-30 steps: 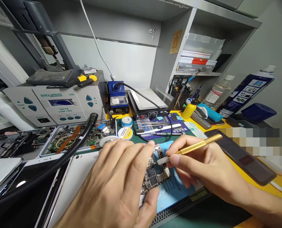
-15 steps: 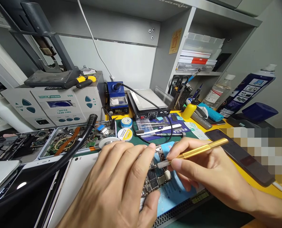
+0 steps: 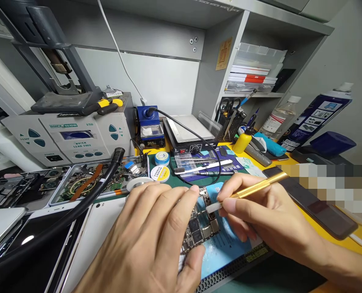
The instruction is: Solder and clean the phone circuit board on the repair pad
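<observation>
My left hand [image 3: 150,232] lies over a phone circuit board [image 3: 196,230], index finger at its far side and thumb at its near side, holding it down. The hand covers the board's left part. Between the thumb and fingers of my right hand [image 3: 260,207] is a slim gold-handled tool [image 3: 254,188], held like a pen. Its pale tip [image 3: 214,207] is over the board's right part; whether it touches I cannot tell. Beneath the board is a light blue mat [image 3: 220,250].
Phones [image 3: 40,240] and a black hose [image 3: 86,203] lie at left, near a hot-air station [image 3: 74,136]. Behind the board are round tins [image 3: 160,173], a white toothbrush [image 3: 205,166] and a soldering station [image 3: 150,126]. A dark phone [image 3: 315,203] lies at right.
The gold-handled tool has shifted slightly right, its tip moving away from my left index finger. My left hand and the board have stayed nearly still.
</observation>
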Demonstrator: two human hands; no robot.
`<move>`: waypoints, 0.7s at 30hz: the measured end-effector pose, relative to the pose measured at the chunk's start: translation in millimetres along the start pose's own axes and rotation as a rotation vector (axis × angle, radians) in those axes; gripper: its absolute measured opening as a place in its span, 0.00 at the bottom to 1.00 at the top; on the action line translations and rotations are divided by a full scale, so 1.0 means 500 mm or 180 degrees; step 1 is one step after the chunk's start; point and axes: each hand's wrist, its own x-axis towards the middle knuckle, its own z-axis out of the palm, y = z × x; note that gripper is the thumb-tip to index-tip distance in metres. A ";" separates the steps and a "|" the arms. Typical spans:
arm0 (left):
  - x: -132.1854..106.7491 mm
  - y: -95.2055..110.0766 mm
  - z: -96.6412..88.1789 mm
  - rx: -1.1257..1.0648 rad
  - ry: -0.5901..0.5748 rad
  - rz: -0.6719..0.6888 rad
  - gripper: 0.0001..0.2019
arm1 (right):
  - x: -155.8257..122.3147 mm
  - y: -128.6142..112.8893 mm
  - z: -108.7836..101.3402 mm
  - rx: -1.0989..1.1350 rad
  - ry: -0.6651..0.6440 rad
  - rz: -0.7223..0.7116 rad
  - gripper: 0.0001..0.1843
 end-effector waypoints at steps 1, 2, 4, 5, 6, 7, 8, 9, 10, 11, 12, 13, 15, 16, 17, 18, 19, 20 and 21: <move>0.000 0.000 0.001 0.0007 0.0016 -0.0010 0.25 | 0.000 0.003 -0.002 0.0022 -0.0002 0.0001 0.10; -0.001 0.000 0.001 0.0011 0.0074 0.0047 0.25 | 0.000 0.005 -0.004 0.0030 -0.0019 -0.0001 0.10; -0.001 0.000 0.002 0.0026 0.0139 0.0128 0.24 | -0.001 0.004 -0.004 0.0006 -0.0062 -0.0020 0.10; -0.002 0.000 0.002 0.0028 0.0123 0.0126 0.24 | -0.001 0.002 -0.002 -0.0014 -0.0083 -0.0032 0.10; -0.002 0.001 0.002 0.0020 0.0083 0.0094 0.24 | -0.001 0.000 -0.001 -0.0031 -0.0100 -0.0044 0.09; -0.002 0.002 0.001 0.0005 0.0042 0.0050 0.25 | -0.001 -0.003 0.001 -0.0046 -0.0110 -0.0047 0.09; -0.002 0.002 0.000 -0.0012 0.0011 0.0001 0.25 | -0.001 -0.006 0.004 -0.0058 -0.0111 -0.0048 0.08; -0.002 0.003 0.000 -0.0032 -0.0014 -0.0040 0.25 | -0.001 -0.009 0.006 -0.0067 -0.0116 -0.0042 0.08; -0.002 0.003 0.000 -0.0044 -0.0015 -0.0052 0.26 | -0.001 -0.011 0.007 -0.0072 -0.0113 -0.0033 0.08; -0.002 0.003 0.000 -0.0058 0.0013 -0.0012 0.26 | 0.000 -0.013 0.009 -0.0073 -0.0111 -0.0030 0.08; -0.003 0.002 0.000 -0.0058 0.0009 -0.0001 0.26 | 0.000 -0.015 0.010 -0.0077 -0.0106 -0.0023 0.08; -0.003 0.001 0.000 -0.0055 0.0019 0.0022 0.26 | 0.001 -0.016 0.010 -0.0076 -0.0111 -0.0016 0.08; -0.005 0.001 0.001 -0.0062 0.0014 0.0057 0.26 | 0.002 -0.016 0.011 -0.0076 -0.0126 0.0006 0.08; -0.005 0.001 0.001 -0.0071 -0.0006 0.0055 0.26 | 0.003 -0.016 0.010 -0.0078 -0.0135 0.0011 0.08; -0.004 0.001 0.001 -0.0077 -0.0042 0.0018 0.26 | 0.003 -0.015 0.010 -0.0082 -0.0137 0.0014 0.08; -0.004 0.001 0.001 -0.0073 -0.0059 -0.0017 0.26 | 0.003 -0.013 0.009 -0.0083 -0.0131 0.0001 0.08; -0.003 0.002 0.001 -0.0068 -0.0039 -0.0011 0.26 | 0.003 -0.011 0.008 -0.0086 -0.0123 -0.0016 0.07; -0.002 0.001 0.001 -0.0051 -0.0024 -0.0003 0.26 | 0.003 -0.009 0.007 -0.0076 -0.0108 -0.0038 0.08; -0.002 0.000 0.002 -0.0036 0.0022 0.0039 0.25 | 0.002 -0.007 0.005 -0.0070 -0.0099 -0.0051 0.08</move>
